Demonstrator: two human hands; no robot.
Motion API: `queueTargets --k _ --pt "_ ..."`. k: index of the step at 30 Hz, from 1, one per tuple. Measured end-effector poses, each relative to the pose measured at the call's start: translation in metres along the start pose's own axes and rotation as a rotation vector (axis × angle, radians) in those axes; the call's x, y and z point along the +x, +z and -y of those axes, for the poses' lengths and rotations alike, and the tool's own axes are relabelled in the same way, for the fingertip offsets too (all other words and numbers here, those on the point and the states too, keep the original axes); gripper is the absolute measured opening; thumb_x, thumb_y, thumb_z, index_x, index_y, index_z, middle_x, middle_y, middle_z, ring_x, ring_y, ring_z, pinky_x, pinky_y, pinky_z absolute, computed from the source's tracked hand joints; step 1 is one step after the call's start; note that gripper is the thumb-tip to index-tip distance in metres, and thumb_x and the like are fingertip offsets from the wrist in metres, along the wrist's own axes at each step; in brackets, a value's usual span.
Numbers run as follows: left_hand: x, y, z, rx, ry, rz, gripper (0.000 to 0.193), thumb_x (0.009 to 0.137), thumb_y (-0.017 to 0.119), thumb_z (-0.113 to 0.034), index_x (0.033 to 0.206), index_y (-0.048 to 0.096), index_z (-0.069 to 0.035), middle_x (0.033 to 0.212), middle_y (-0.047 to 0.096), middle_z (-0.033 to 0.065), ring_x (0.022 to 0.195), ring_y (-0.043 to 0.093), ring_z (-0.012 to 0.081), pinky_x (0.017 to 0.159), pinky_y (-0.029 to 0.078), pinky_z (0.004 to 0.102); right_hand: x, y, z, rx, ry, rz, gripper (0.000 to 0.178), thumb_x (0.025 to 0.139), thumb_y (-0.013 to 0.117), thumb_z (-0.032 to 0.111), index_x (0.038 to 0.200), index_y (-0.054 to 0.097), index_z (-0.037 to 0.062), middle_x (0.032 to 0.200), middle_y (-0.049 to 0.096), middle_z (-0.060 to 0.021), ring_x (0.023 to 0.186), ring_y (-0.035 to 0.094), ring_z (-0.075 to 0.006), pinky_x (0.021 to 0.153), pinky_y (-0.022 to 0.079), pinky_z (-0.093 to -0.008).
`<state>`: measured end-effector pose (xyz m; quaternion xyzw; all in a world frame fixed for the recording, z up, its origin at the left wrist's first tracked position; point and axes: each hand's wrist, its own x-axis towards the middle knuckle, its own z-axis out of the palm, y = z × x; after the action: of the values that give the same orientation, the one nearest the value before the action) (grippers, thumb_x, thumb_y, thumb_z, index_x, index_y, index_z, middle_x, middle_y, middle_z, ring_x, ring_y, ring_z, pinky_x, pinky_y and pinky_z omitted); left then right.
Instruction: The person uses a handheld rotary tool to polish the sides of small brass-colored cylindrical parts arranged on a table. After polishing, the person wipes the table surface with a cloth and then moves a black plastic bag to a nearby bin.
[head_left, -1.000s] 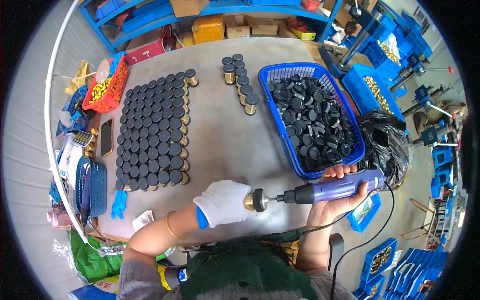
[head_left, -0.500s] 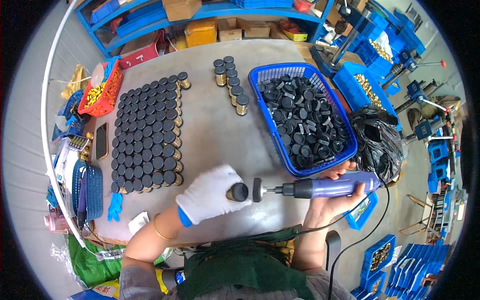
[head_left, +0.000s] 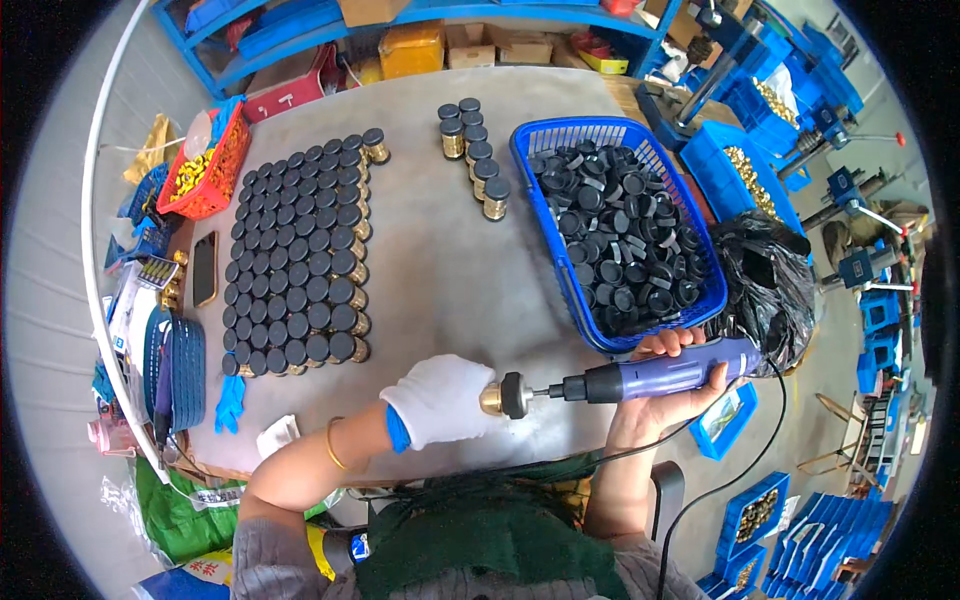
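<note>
My left hand, in a white glove, is closed round a brass fitting lying sideways, its capped end to the right. My right hand grips a purple electric screwdriver, whose black round head meets the fitting's end; the cap there cannot be told apart from that head. Left of my hands stand rows of brass fittings with black caps. A shorter line of capped fittings is farther back. Beyond the screwdriver sits a blue basket full of loose black caps.
A black plastic bag lies beside the basket, near a blue bin of brass parts. A red basket, a phone and a blue glove line the table's left side. The screwdriver's cord hangs down at the right.
My left hand has turned the fitting from upright-facing to sideways and moved it right, against the screwdriver's head. The right hand keeps its grip. The whole view has shifted slightly.
</note>
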<state>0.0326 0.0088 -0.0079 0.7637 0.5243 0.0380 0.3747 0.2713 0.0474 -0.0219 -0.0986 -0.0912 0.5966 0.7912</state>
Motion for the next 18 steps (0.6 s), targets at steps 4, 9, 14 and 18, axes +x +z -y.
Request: queueTargets --k 4,9,14,18 --pt "0.005 -0.005 -0.01 0.069 -0.146 -0.04 0.034 0.073 0.062 -0.041 0.074 0.061 -0.008 0.072 0.062 0.0149 0.07 0.061 0.0359 0.063 0.048 0.0447 0.002 -0.005 -0.005 -0.065 -0.037 -0.022 0.043 0.076 0.062 0.041 0.096 0.049 0.0045 0.083 0.051 -0.0072 0.072 0.05 -0.0179 0.066 0.043 -0.0288" --pt "0.014 -0.008 0.004 0.042 -0.128 -0.023 0.039 0.073 0.062 -0.047 0.077 0.06 -0.008 0.072 0.062 0.0148 0.07 0.061 0.0356 0.063 0.048 0.0439 0.003 -0.005 -0.016 -0.099 -0.028 -0.044 0.044 0.076 0.063 0.04 0.099 0.049 0.0047 0.089 0.053 -0.0081 0.075 0.05 -0.0179 0.068 0.043 -0.0284" --pt "0.029 -0.054 0.029 0.037 -0.115 -0.091 0.057 0.069 0.069 -0.054 0.1 0.05 -0.01 0.075 0.062 0.0181 0.072 0.063 0.0356 0.065 0.049 0.0418 0.014 0.009 -0.004 -0.055 -0.136 0.029 0.045 0.079 0.063 0.033 0.11 0.047 0.0044 0.102 0.052 -0.0088 0.08 0.05 -0.0191 0.069 0.044 -0.0292" --pt "0.073 -0.115 0.099 0.195 -0.013 -0.609 0.036 0.068 0.074 -0.029 0.085 0.056 -0.004 0.081 0.055 0.0137 0.081 0.056 0.0304 0.073 0.046 0.0368 0.017 0.008 0.0 -0.045 -0.122 0.059 0.048 0.079 0.064 0.033 0.113 0.045 0.0046 0.101 0.052 -0.009 0.077 0.047 -0.0174 0.069 0.043 -0.0282"
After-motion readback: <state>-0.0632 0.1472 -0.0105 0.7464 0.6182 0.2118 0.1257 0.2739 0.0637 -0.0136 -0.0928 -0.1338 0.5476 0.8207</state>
